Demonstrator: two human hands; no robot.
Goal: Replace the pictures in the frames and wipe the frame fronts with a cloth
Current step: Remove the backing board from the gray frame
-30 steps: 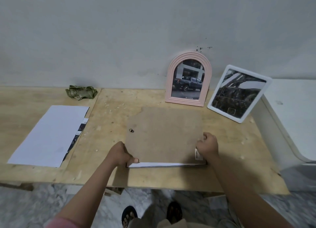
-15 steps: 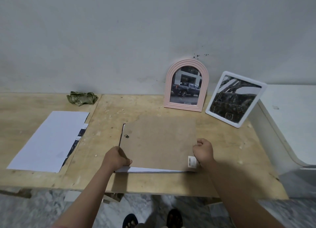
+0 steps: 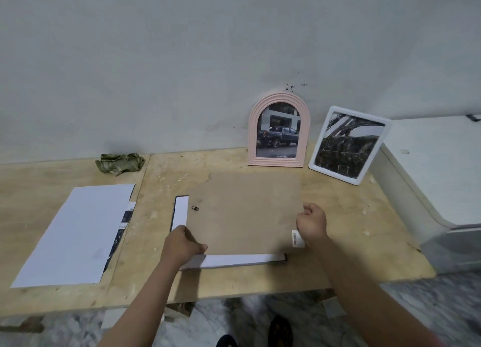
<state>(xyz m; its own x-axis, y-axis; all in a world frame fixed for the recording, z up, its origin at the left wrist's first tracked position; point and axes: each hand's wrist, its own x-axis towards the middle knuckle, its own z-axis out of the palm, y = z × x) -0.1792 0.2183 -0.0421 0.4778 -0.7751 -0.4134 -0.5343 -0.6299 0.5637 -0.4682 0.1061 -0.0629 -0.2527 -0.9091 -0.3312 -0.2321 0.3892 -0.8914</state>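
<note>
Both hands grasp the brown backing board: the left hand pinches its near left corner, thumb on top and fingers curled beneath, while the right hand clenches its right edge just above a small white barcode sticker. Farthest left on the wooden table lies a white sheet of paper, face down, with the edge of a dark printed picture showing from under its right side. Behind it, by the wall, sits a crumpled green cloth. Next comes the board, lying askew over a white sheet in a thin dark frame; the white shows as one strip along the board's left side and another along its near edge. A small metal hanger ring sits near the board's left edge. Whether the board rests flat or is raised slightly off the frame is hard to judge from this angle. Behind the board, a pink arched frame leans upright against the wall with a picture of a dark pickup truck in it. Just to its right a white rectangular frame leans tilted against a white unit, holding a dark picture that seems to show a car's side
</note>
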